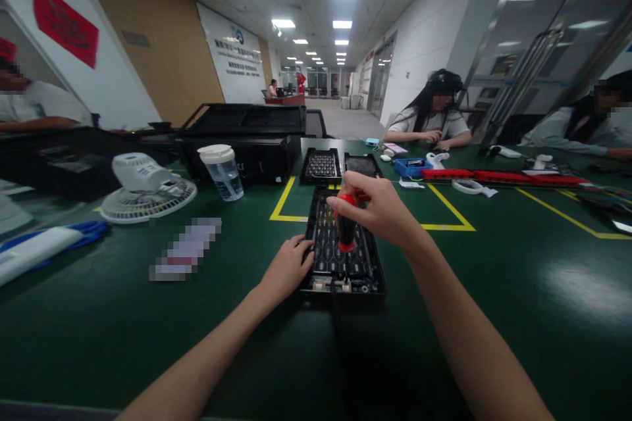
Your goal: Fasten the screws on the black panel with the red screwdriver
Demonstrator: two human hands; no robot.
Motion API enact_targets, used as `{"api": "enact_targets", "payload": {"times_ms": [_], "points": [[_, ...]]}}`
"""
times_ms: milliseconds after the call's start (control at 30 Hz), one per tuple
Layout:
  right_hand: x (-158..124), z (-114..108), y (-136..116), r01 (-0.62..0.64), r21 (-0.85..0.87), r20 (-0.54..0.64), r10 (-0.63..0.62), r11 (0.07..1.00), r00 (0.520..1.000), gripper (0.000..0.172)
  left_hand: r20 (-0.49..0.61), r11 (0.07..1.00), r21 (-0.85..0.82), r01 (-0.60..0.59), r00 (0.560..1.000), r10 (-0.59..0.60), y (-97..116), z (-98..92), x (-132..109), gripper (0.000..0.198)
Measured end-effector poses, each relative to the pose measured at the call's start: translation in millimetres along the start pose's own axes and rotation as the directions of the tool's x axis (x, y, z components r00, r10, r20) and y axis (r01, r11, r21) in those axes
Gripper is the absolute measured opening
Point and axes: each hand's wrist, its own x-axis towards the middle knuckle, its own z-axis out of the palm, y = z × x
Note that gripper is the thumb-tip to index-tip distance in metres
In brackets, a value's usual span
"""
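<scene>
A black rectangular case with rows of dark keys or cells lies on the green table, its long side pointing away from me. My right hand is wrapped round the top of a red and black screwdriver, held upright over the case. The tip reaches down near small metal and white parts at the case's near end; its exact contact is too small to tell. My left hand rests at the case's left edge with its fingertips on the rim. Its fingers are somewhat bent, and nothing is seen inside them.
Two black trays stand beyond the case. Leftward are a lidded cup, a white fan, a blurred flat item and black boxes. A blue bin and red strip lie right. People sit on both sides.
</scene>
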Motion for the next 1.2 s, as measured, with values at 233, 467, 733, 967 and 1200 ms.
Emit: {"api": "enact_targets", "payload": {"times_ms": [233, 467, 733, 967, 1200], "points": [[-0.1, 1.8, 0.8, -0.017, -0.051, -0.029, 0.015, 0.999, 0.999, 0.031, 0.004, 1.000, 0.002, 0.007, 1.000, -0.007, 2.8, -1.7, -0.1, 0.030], [0.7, 3.6, 3.9, -0.049, -0.190, -0.093, 0.031, 0.980, 0.995, 0.034, -0.005, 1.000, -0.012, 0.000, 1.000, 0.000, 1.0, 0.7, 0.4, 0.030], [0.3, 3.4, -1.0, -0.117, -0.330, -0.150, 0.071, 0.937, 0.986, 0.033, 0.001, 1.000, -0.015, 0.002, 1.000, -0.002, 2.4, -1.0, 0.4, 0.031], [0.7, 5.8, 0.1, -0.159, -0.405, -0.184, 0.090, 0.901, 0.979, 0.028, 0.000, 1.000, -0.011, 0.007, 1.000, -0.007, 3.1, -1.5, 0.3, 0.030], [-1.3, 8.2, -1.4, -0.211, -0.481, -0.244, 0.101, 0.851, 0.965, 0.023, -0.003, 1.000, -0.023, 0.012, 1.000, -0.012, 4.3, -2.5, 0.2, 0.029]]}}
